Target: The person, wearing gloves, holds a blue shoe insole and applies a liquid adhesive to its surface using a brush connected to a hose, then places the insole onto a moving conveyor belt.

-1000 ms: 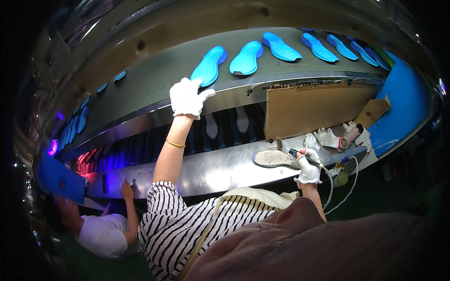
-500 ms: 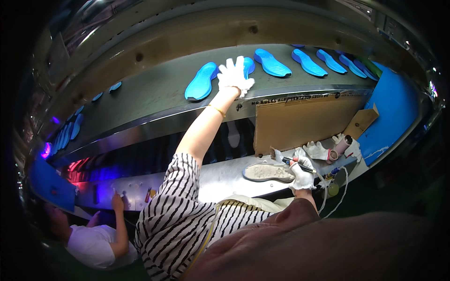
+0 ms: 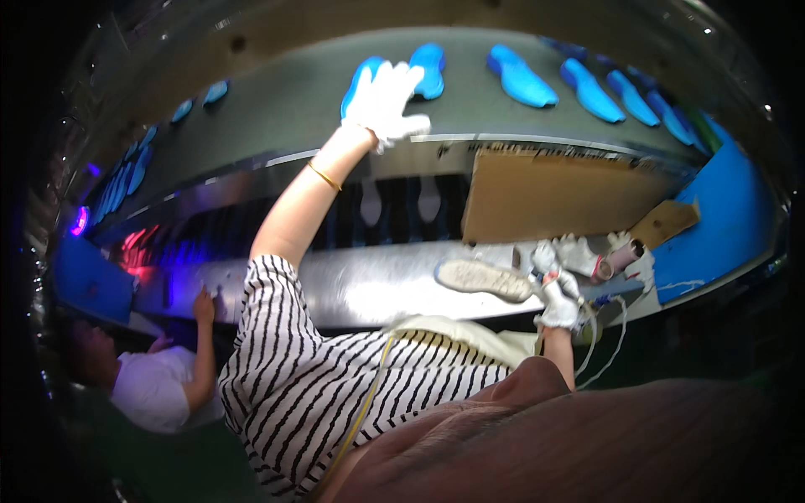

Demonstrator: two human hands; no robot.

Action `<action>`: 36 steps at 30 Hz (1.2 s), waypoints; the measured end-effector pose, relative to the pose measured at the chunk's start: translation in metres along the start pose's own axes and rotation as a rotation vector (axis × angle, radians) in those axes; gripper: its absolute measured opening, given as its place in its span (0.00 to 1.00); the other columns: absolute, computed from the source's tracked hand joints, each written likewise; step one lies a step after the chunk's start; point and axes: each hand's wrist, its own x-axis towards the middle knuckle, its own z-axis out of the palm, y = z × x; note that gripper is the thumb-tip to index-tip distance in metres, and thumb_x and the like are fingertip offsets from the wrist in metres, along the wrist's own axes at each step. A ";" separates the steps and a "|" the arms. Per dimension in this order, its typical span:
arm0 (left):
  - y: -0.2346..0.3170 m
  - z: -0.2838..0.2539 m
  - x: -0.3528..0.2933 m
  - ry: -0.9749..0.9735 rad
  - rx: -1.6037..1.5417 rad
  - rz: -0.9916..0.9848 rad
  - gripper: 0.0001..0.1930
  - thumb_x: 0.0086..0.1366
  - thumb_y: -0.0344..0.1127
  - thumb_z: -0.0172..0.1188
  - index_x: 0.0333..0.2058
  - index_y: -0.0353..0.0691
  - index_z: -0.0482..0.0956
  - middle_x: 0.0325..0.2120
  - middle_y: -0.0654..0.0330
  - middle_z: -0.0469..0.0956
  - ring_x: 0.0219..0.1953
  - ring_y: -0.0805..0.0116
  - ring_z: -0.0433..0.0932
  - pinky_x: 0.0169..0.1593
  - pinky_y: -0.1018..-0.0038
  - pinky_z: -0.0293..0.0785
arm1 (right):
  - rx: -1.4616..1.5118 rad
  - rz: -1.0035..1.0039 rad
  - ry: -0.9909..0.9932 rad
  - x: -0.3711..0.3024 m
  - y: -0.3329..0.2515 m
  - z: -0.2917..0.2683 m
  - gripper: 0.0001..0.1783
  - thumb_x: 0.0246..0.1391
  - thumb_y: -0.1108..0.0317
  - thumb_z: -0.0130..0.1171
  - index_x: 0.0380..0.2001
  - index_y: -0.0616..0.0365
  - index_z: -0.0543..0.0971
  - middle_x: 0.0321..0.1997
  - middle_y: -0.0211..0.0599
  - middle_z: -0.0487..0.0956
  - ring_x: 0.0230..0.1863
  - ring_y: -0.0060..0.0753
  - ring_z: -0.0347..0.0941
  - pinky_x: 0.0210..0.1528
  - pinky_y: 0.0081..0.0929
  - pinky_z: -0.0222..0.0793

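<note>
My left hand (image 3: pixel 386 99), in a white glove, reaches over the dark belt with its fingers stretched out and thumb apart. It lies across a blue shoe sole (image 3: pixel 350 99), covering much of it. Just right of the fingers is a second blue sole (image 3: pixel 431 74). My right hand (image 3: pixel 559 303), also gloved, is low at the right above the metal shelf. Its fingers are closed round a brush (image 3: pixel 538 272), partly blurred, whose bristle end points up and left. Beside it on the shelf lies a grey, rough-surfaced sole (image 3: pixel 482 279).
More blue soles (image 3: pixel 521 80) lie along the belt (image 3: pixel 285 109) toward a blue panel (image 3: pixel 729 218). A cardboard sheet (image 3: pixel 570 201) leans below the belt edge. Spare gloves, a pinkish roll (image 3: pixel 622 256) and a white cord stand right. A co-worker (image 3: pixel 159 386) sits at the left.
My left hand has shifted left from the second blue sole to the first. That second sole is now uncovered. My right hand with the brush has drawn away rightward from the grey sole. The view has shifted.
</note>
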 end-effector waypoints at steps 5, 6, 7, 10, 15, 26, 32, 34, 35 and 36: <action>-0.033 -0.003 -0.003 0.104 -0.050 -0.260 0.28 0.61 0.47 0.57 0.55 0.37 0.70 0.54 0.46 0.72 0.55 0.46 0.70 0.59 0.59 0.66 | -0.007 0.297 -0.158 0.017 0.034 0.008 0.10 0.54 0.72 0.66 0.38 0.58 0.78 0.37 0.31 0.77 0.37 0.25 0.75 0.41 0.23 0.75; -0.032 -0.008 0.001 0.098 -0.103 -0.304 0.25 0.62 0.47 0.55 0.53 0.36 0.72 0.52 0.46 0.73 0.53 0.46 0.72 0.57 0.58 0.68 | 0.009 0.330 -0.159 0.020 0.043 0.014 0.12 0.54 0.71 0.66 0.41 0.57 0.77 0.38 0.32 0.78 0.37 0.26 0.77 0.38 0.24 0.76; -0.027 -0.012 -0.001 0.202 -0.126 -0.257 0.23 0.59 0.42 0.57 0.50 0.35 0.73 0.48 0.46 0.75 0.49 0.47 0.74 0.54 0.58 0.70 | 0.034 0.357 -0.201 0.023 0.052 0.020 0.14 0.54 0.69 0.66 0.43 0.57 0.76 0.39 0.32 0.79 0.36 0.28 0.78 0.35 0.25 0.76; 0.001 -0.027 -0.011 0.502 -0.069 -0.170 0.18 0.50 0.29 0.59 0.42 0.34 0.76 0.35 0.46 0.79 0.37 0.45 0.78 0.44 0.57 0.75 | 0.020 0.578 -0.164 0.034 0.077 0.027 0.17 0.55 0.65 0.66 0.46 0.50 0.74 0.35 0.37 0.81 0.30 0.30 0.80 0.20 0.21 0.67; -0.082 -0.019 -0.084 0.064 0.566 -0.073 0.16 0.65 0.34 0.50 0.48 0.35 0.78 0.52 0.43 0.76 0.56 0.52 0.73 0.63 0.62 0.65 | -0.008 0.821 -0.096 0.046 0.120 0.031 0.19 0.56 0.59 0.68 0.47 0.47 0.73 0.33 0.41 0.82 0.25 0.30 0.80 0.13 0.17 0.62; -0.275 0.022 -0.172 -0.132 0.269 -0.930 0.31 0.67 0.58 0.43 0.62 0.48 0.70 0.61 0.51 0.71 0.63 0.49 0.68 0.65 0.61 0.62 | 0.093 1.149 -0.044 0.082 0.191 0.030 0.18 0.62 0.64 0.58 0.51 0.62 0.72 0.46 0.54 0.79 0.42 0.50 0.81 0.36 0.35 0.86; -0.242 0.009 -0.158 -0.084 0.241 -0.954 0.26 0.66 0.53 0.45 0.57 0.48 0.75 0.56 0.50 0.75 0.58 0.46 0.72 0.61 0.57 0.68 | -0.033 0.966 -0.039 0.082 0.152 0.015 0.19 0.63 0.62 0.55 0.52 0.62 0.71 0.47 0.55 0.79 0.37 0.53 0.80 0.32 0.37 0.84; -0.233 0.005 -0.153 -0.109 0.224 -0.943 0.25 0.66 0.52 0.41 0.51 0.49 0.80 0.53 0.52 0.77 0.56 0.46 0.74 0.58 0.56 0.71 | -0.105 0.938 -0.051 0.076 0.136 0.013 0.15 0.62 0.61 0.55 0.47 0.58 0.73 0.39 0.44 0.81 0.30 0.40 0.79 0.23 0.27 0.78; -0.229 0.002 -0.150 -0.140 0.253 -0.932 0.24 0.65 0.50 0.42 0.47 0.46 0.82 0.50 0.50 0.79 0.54 0.44 0.75 0.56 0.55 0.72 | -0.170 0.936 -0.091 0.072 0.130 0.013 0.14 0.61 0.60 0.55 0.46 0.56 0.74 0.37 0.41 0.81 0.27 0.35 0.77 0.20 0.25 0.74; -0.225 -0.002 -0.148 -0.185 0.292 -0.944 0.24 0.65 0.50 0.42 0.46 0.46 0.82 0.50 0.50 0.79 0.53 0.44 0.75 0.56 0.55 0.72 | -0.238 0.936 -0.131 0.064 0.125 0.013 0.14 0.61 0.60 0.56 0.44 0.55 0.75 0.35 0.38 0.80 0.24 0.31 0.76 0.17 0.23 0.70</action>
